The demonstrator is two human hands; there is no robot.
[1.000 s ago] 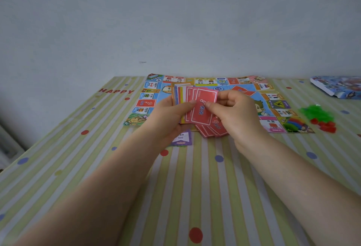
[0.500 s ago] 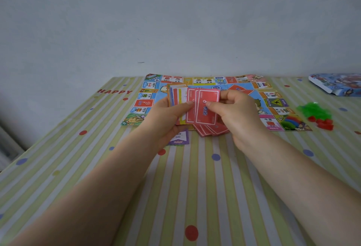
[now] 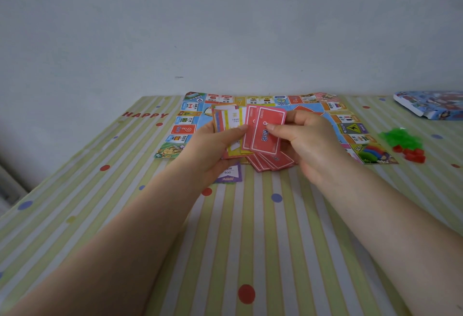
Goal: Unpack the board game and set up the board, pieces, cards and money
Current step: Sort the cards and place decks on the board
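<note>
The left hand (image 3: 213,150) is gripping a fanned stack of mixed cards (image 3: 231,125), yellow, white and red faces showing, its thumb lying across their fronts. The right hand (image 3: 304,145) is pinching the front red card (image 3: 268,130) between thumb and forefinger, holding it upright and slightly tilted, overlapping the right edge of the fan. Both hands are hovering above the near edge of the game board (image 3: 350,125). Just below them, a small spread of red cards (image 3: 273,161) is lying face down on the surface (image 3: 250,240), partly overlapping the board's near edge. A purple card marked 600 (image 3: 229,175) is lying on the surface just nearer, half hidden under the left hand. The board is lying flat and unfolded at the far middle of the striped, dotted surface, reaching back to the wall. To the right of the board, a heap of green pieces (image 3: 400,137) is sitting next to a smaller cluster of red pieces (image 3: 411,154), the two groups touching. At the far right, the blue game box (image 3: 431,105) is lying well apart from the board.
</note>
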